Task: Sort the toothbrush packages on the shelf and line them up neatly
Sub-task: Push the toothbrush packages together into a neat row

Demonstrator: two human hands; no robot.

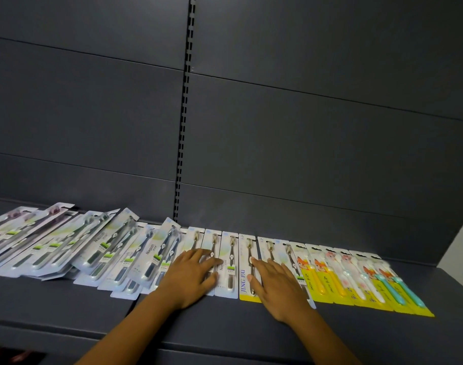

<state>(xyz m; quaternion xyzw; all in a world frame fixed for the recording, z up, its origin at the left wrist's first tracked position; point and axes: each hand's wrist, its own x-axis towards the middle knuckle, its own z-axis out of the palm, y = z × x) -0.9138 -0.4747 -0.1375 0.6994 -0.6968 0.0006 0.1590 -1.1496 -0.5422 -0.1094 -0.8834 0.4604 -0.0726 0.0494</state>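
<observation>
Your left hand (192, 273) is lying flat, fingers spread and nearly straight, pressing on the white gold-handled toothbrush packages (226, 264) near the middle of the shelf (225, 327). It is gripping nothing. Your right hand (276, 284) is lying flat too, fingers extended over the packs just right of the yellow-ended JING PAI package (244, 270), its fingertips touching that pack's edge, holding nothing.

Between and around your hands, the single packs are lying side by side, upright toward the shelf's back panel (304, 154), edges close or touching. Toward the shelf's right end, the children's cartoon-fox packages (356, 277) are forming a tidy row, fanning only slightly.

Toward the left end, the dark-brush Niepoth packages (103, 248) are still overlapping and tilting, and the pinkish ones (22, 227) at the far left are heaped at an angle.

You are looking roughly halfway: the middle and right look sorted, while the left pile is waiting to be spread, grouped and squared up.
</observation>
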